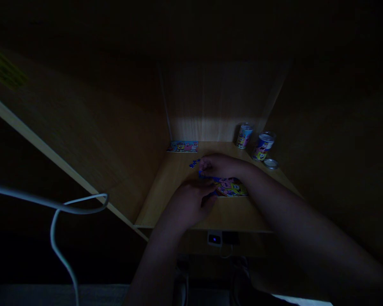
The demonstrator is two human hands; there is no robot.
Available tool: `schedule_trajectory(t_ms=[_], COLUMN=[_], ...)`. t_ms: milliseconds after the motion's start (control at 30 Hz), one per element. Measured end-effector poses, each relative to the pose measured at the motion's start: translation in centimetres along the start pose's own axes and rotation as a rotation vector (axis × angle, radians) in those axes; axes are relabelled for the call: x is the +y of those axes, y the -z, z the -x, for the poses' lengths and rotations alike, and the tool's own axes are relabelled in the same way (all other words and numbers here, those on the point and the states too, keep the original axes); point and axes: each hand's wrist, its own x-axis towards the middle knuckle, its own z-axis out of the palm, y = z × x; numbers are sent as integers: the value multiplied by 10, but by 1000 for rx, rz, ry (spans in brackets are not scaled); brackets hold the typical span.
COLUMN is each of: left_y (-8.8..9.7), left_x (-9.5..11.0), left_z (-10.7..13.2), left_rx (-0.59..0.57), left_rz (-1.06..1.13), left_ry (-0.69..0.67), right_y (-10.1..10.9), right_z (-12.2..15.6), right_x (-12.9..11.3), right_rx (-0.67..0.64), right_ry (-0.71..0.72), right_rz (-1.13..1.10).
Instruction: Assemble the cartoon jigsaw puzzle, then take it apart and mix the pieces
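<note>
A partly assembled cartoon jigsaw puzzle [230,187] lies on a small wooden desk [230,214] in very dim light. My right hand [221,165] rests over the puzzle's top left corner, fingers curled down onto blue pieces. My left hand [191,199] lies at the puzzle's left edge, fingers bent and pressing on it. A few loose blue pieces [194,163] sit just left of my right hand. What my fingertips grip is too dark to make out.
A finished cartoon puzzle card [183,146] lies at the back left. Two cartoon-printed tins [244,135] [263,145] stand at the back right with a round lid [270,163] beside them. Wooden partition walls [92,140] enclose the desk. A white cable [55,212] hangs at left.
</note>
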Motion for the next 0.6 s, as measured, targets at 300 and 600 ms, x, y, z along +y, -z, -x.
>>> schedule_trajectory(t_ms=[300,600], left_y=[1,0], left_x=[1,-1], left_z=[0,1], left_rx=[4,2], left_rz=[33,33], left_ry=[3,2], right_y=[1,0], right_z=[-1,-7], right_x=[1,8], right_rx=[40,193], right_ry=[23,16], right_rz=[-145,-17])
